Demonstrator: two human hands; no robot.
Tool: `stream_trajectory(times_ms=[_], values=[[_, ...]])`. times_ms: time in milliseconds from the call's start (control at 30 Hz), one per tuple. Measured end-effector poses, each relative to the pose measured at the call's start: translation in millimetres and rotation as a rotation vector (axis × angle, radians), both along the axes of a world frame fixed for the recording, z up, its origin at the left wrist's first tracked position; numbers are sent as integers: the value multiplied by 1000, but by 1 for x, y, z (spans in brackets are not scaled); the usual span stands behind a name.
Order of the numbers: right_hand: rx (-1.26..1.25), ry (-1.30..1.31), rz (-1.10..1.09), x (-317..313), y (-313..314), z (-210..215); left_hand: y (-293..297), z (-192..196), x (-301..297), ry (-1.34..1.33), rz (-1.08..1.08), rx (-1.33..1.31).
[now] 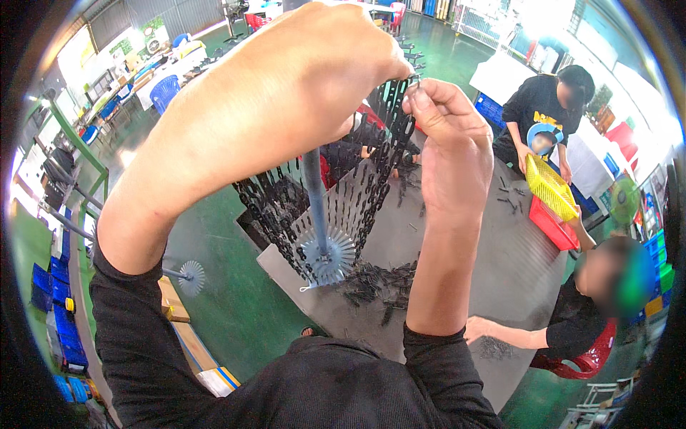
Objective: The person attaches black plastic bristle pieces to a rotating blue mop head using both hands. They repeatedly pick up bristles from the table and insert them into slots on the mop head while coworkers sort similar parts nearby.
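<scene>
Both my arms are raised before a rack with a grey metal pole (314,187) and a round, spoked wire base (327,259). Strands of small black parts (371,204) hang around the pole. High at the rack's top is my left hand (350,36), bent over; its fingers are mostly hidden behind the hand and wrist. My right hand (451,132) is closed in a pinch beside the strands' upper end, close to the left fingertips. A thin piece of wire (416,84) shows at its thumb and forefinger. A small pale hook (309,287) sticks out by the base.
Loose black parts (382,286) lie heaped on the grey table (493,250). At right, one person (547,107) holds a yellow basket (550,187) over a red basket (554,225); another person (579,307) sits with a hand on the table. Cardboard boxes (187,336) stand at lower left.
</scene>
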State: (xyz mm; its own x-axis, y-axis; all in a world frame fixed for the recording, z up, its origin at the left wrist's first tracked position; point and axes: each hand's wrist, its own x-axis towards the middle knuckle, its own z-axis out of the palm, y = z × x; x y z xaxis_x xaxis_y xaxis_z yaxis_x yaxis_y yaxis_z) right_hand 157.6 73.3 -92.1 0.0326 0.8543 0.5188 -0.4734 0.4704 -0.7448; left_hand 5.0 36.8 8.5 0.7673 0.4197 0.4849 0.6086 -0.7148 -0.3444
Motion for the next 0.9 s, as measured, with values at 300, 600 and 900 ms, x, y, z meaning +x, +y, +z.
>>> stream_trajectory(times_ms=[300,600,900], values=[[97,114,193,36,4,-22,-25,12,0,16,114,-330],[69,-872,-782,67,5,-28,4,-15,-32,-93,-4,-119],[279,-386,-677,-21,-10,-7,-11,5,-19,-33,50,-193]])
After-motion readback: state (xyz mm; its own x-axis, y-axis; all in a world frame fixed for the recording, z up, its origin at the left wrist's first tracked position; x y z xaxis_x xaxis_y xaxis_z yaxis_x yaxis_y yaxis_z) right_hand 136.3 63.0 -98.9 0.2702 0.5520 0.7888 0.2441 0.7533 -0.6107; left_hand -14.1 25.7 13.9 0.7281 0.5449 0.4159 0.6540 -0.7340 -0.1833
